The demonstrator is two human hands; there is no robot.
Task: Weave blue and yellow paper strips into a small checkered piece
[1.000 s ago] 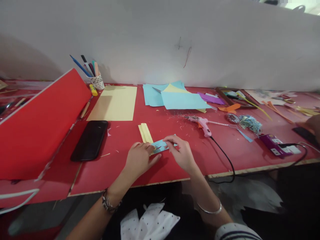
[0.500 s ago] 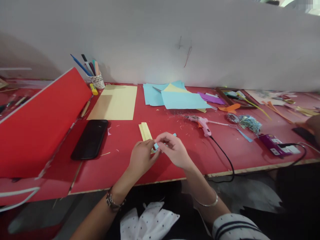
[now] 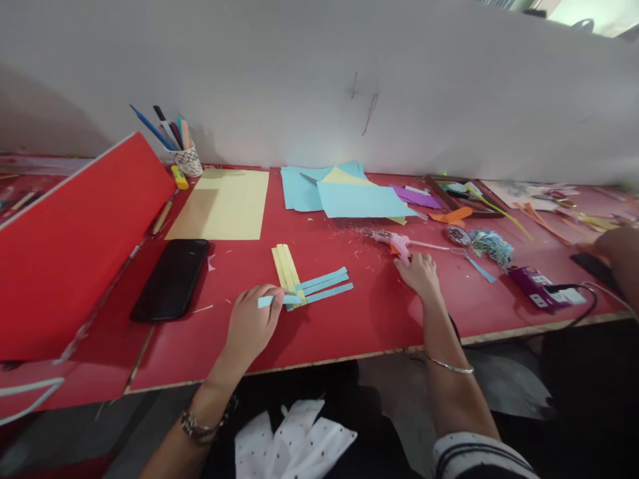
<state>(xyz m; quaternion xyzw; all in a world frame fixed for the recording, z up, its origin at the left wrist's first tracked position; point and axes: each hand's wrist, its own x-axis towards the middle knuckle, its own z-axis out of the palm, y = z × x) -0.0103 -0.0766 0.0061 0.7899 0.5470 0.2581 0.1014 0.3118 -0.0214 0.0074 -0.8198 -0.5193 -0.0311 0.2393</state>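
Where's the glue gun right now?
Head view, right of centre: the pink glue gun has the right hand at its handle, with the blue paper strips to its left.

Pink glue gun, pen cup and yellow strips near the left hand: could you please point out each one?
Pink glue gun (image 3: 397,239), head view: its body, just above the handle.
Pen cup (image 3: 186,161), head view: its patterned outer wall.
Yellow strips (image 3: 287,267), head view: about halfway along them.
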